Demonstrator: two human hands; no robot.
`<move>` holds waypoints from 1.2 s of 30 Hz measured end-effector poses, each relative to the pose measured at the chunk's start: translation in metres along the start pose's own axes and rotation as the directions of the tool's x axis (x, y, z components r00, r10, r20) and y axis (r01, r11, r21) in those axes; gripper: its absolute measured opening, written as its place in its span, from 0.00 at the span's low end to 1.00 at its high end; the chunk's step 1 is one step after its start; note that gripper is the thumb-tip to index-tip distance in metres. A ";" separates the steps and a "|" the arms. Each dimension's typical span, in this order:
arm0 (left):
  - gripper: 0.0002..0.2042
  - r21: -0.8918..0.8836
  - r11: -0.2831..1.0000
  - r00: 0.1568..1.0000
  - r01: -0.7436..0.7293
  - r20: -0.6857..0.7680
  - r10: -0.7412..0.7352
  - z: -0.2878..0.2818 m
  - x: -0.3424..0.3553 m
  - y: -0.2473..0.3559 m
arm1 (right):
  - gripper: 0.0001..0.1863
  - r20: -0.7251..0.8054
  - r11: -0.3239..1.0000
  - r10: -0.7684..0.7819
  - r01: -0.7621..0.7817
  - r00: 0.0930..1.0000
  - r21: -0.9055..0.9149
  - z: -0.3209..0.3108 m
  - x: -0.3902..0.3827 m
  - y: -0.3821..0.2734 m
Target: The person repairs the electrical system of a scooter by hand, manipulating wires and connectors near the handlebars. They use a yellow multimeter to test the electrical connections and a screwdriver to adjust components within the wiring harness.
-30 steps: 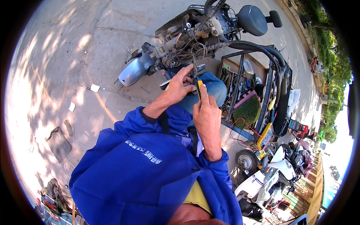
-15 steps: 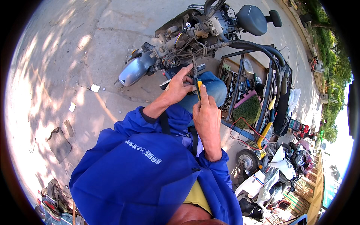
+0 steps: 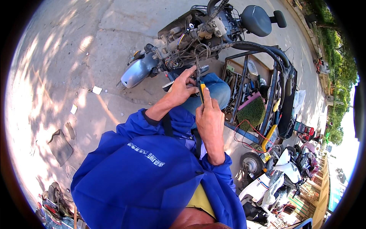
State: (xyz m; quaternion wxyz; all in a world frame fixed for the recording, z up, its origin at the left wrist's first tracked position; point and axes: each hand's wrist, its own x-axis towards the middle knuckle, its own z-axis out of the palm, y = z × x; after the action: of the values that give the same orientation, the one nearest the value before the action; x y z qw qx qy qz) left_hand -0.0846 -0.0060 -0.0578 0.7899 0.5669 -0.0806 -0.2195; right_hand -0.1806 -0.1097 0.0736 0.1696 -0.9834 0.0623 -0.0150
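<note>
In front of my lap, my right hand (image 3: 211,124) is closed around a yellow and black utility knife (image 3: 202,89), its forefinger stretched along the handle. The knife points away from me and lies against a dark wrapped cable (image 3: 198,70). My left hand (image 3: 179,91) pinches this cable between thumb and fingers, just left of the knife. The cable runs up into a tangle of wires on the stripped front of an electric vehicle (image 3: 190,44). Where blade and cable meet is too small to make out.
Right of my hands stands a blue metal frame (image 3: 244,130) holding many tools. A red wire (image 3: 237,134) and a yellow-edged meter (image 3: 270,136) hang near it. A silver fender (image 3: 139,71) juts out left. Parked motorbikes (image 3: 272,183) stand at lower right; a dark mat (image 3: 60,147) lies on the ground left.
</note>
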 end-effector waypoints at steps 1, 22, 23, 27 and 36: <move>0.44 0.013 1.000 1.000 0.001 0.000 -0.001 0.000 0.000 0.001 | 0.27 -0.003 1.000 0.003 -0.003 1.000 0.005 0.000 0.000 0.000; 0.45 0.009 1.000 1.000 -0.001 0.010 0.001 -0.001 0.001 -0.001 | 0.28 0.005 0.999 0.027 -0.027 1.000 0.021 0.001 -0.004 0.000; 0.45 0.009 1.000 1.000 0.001 0.011 -0.001 -0.001 0.000 0.001 | 0.28 0.006 0.999 0.028 -0.028 1.000 0.021 0.000 -0.005 -0.001; 0.45 0.005 1.000 1.000 0.014 0.012 -0.014 0.000 0.000 0.003 | 0.28 -0.009 0.999 0.020 -0.019 1.000 0.027 0.002 -0.006 0.001; 0.44 0.012 1.000 1.000 0.028 -0.002 -0.028 -0.001 0.001 0.008 | 0.31 -0.123 0.992 0.030 -0.014 0.992 0.128 -0.023 -0.004 0.006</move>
State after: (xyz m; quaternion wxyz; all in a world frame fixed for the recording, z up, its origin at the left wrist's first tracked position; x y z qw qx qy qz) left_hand -0.0814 -0.0035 -0.0512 0.7834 0.5728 -0.0732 -0.2298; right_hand -0.1868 -0.1221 0.0937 0.2276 -0.9670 0.0827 -0.0785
